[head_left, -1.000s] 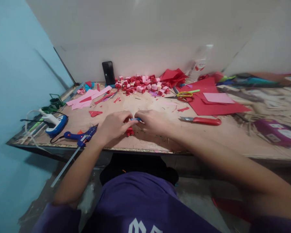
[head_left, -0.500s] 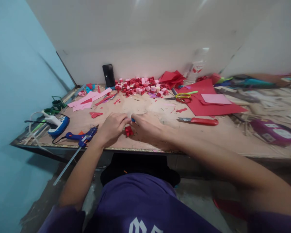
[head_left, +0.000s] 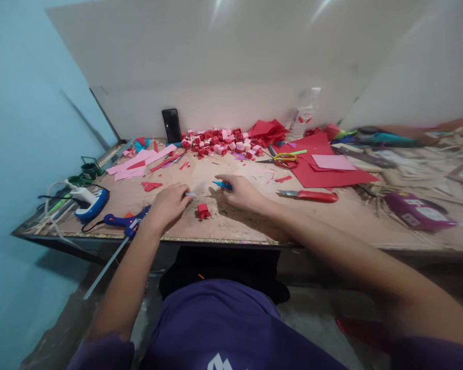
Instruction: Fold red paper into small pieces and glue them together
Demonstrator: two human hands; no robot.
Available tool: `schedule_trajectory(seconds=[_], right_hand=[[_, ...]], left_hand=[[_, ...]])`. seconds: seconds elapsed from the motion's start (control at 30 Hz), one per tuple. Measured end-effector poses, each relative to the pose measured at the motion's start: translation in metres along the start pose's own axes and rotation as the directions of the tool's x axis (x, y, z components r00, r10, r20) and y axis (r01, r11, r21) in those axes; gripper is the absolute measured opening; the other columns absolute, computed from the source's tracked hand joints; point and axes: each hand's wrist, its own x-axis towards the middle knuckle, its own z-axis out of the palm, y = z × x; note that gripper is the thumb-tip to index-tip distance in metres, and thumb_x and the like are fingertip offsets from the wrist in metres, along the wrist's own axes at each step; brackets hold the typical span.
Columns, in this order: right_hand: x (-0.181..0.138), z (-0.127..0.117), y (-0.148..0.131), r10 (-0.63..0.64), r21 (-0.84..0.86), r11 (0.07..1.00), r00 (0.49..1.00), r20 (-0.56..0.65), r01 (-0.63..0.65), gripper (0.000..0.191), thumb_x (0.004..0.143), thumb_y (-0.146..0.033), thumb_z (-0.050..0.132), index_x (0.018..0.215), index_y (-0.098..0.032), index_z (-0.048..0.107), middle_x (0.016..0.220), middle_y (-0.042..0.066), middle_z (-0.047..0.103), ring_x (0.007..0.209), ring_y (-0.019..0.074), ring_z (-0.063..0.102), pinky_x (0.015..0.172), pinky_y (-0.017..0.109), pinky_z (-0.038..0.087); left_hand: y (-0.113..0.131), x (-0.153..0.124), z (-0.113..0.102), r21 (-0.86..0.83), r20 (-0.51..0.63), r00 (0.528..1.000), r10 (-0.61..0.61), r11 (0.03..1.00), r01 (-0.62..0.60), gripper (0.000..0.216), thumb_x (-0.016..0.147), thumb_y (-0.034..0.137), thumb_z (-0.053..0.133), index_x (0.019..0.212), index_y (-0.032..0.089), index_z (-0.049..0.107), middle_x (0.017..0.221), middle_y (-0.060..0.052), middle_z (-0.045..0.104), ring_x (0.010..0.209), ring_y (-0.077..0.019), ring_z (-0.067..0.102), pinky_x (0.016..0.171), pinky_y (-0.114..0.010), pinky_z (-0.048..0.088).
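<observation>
My right hand (head_left: 241, 192) is closed around a blue pen (head_left: 220, 184), its tip pointing left. To the left, the fingers of my left hand (head_left: 172, 203) pinch a small pale piece with a blue end (head_left: 190, 194), which looks like the pen's cap. A gap separates the pen from this piece. Between and just below both hands, a small folded red paper cube with little legs (head_left: 203, 211) sits on the wooden table (head_left: 254, 221), touched by neither hand.
A blue glue gun (head_left: 129, 223) lies beside my left forearm, near a power strip (head_left: 92, 204). Behind are a phone (head_left: 171, 126) and a heap of paper cubes (head_left: 221, 141). To the right lie scissors (head_left: 285, 159), a red-handled knife (head_left: 316, 196), red paper (head_left: 332, 178) and a purple package (head_left: 416, 210).
My hands, close together before, have moved apart. The pen now shows bare in my right hand and the cap-like piece in my left. The red paper cube is now fully visible.
</observation>
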Motion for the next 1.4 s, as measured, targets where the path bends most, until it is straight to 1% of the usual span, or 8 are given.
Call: schedule_trajectory(seconds=[0.13,0.37,0.5,0.6,0.73,0.97,1.17,1.4], right_hand=[[-0.004,0.001,0.009,0.001,0.077,0.997,0.999,-0.04,0.002,0.051,0.088,-0.019,0.057,0.139,-0.018,0.052,0.102,0.012,0.077,0.086,0.0266,0.069,0.081,0.039,0.052],[0.002,-0.01,0.002,-0.05,0.137,0.989,0.997,-0.061,0.058,0.025,0.089,-0.017,0.057,0.101,-0.019,0.078,0.106,0.012,0.079,0.096,0.0286,0.071,0.091,0.045,0.053],[0.001,-0.038,-0.025,-0.005,0.445,0.895,1.0,-0.024,0.015,0.033,0.082,-0.012,0.059,0.104,-0.022,0.081,0.116,0.007,0.078,0.103,0.0247,0.072,0.093,0.042,0.057],[-0.012,-0.051,-0.049,0.059,0.615,0.787,0.998,0.007,-0.051,0.034,0.08,-0.012,0.067,0.112,-0.021,0.077,0.11,0.007,0.078,0.091,0.0208,0.072,0.077,0.035,0.059],[-0.054,-0.035,-0.074,0.131,0.625,0.78,0.985,-0.109,-0.035,0.024,0.081,-0.021,0.081,0.103,-0.022,0.071,0.077,-0.001,0.066,0.063,0.0123,0.059,0.055,0.026,0.047],[-0.105,0.013,-0.076,0.187,0.71,0.701,0.943,-0.274,0.068,0.024,0.099,-0.044,0.067,0.088,-0.022,0.066,0.077,0.001,0.067,0.058,0.0115,0.056,0.055,0.027,0.046],[-0.103,0.017,-0.074,0.208,0.762,0.646,0.968,-0.139,-0.029,0.02,0.099,-0.043,0.066,0.104,-0.024,0.064,0.077,0.0,0.07,0.064,0.0141,0.066,0.059,0.026,0.052],[-0.105,0.018,-0.082,0.149,0.523,0.852,0.96,-0.238,-0.003,0.01,0.091,-0.031,0.073,0.1,-0.027,0.073,0.094,0.004,0.077,0.083,0.0214,0.074,0.077,0.035,0.062]], left_hand=[[-0.003,-0.003,-0.001,-0.058,-0.091,0.996,-0.006,0.998,0.001,0.031,0.099,0.039,0.06,0.121,0.02,0.068,0.122,-0.01,0.069,0.115,-0.0285,0.065,0.098,-0.039,0.048],[0.027,-0.025,-0.002,-0.116,0.047,0.995,0.084,0.99,-0.078,0.056,0.088,0.063,0.07,0.123,0.019,0.069,0.117,-0.009,0.07,0.107,-0.0276,0.067,0.093,-0.037,0.051],[0.039,-0.025,0.003,-0.025,0.091,0.994,0.059,0.998,-0.057,0.036,0.092,0.052,0.069,0.103,0.018,0.07,0.102,-0.008,0.071,0.097,-0.0276,0.066,0.084,-0.037,0.049],[0.042,-0.027,0.004,-0.1,0.091,0.995,0.048,0.994,-0.039,0.021,0.092,0.039,0.071,0.092,0.019,0.066,0.091,-0.005,0.069,0.087,-0.0245,0.065,0.077,-0.035,0.047],[0.046,-0.043,0.009,-0.247,0.085,0.993,0.087,0.967,-0.063,0.011,0.092,0.028,0.07,0.091,0.02,0.062,0.089,-0.003,0.069,0.083,-0.0219,0.065,0.072,-0.032,0.046],[0.044,-0.058,0.024,-0.282,-0.079,0.984,0.16,0.943,-0.176,0.029,0.093,0.02,0.067,0.122,0.02,0.065,0.109,-0.007,0.074,0.101,-0.0242,0.068,0.089,-0.036,0.052],[0.041,-0.055,0.025,-0.225,-0.107,0.972,0.21,0.947,-0.23,0.027,0.089,0.011,0.069,0.115,0.018,0.071,0.108,-0.007,0.075,0.1,-0.0234,0.068,0.089,-0.036,0.054],[0.044,-0.057,0.024,-0.211,-0.058,0.993,0.106,0.971,-0.116,0.028,0.091,0.016,0.067,0.117,0.021,0.072,0.113,-0.008,0.076,0.104,-0.025,0.069,0.094,-0.038,0.054]])
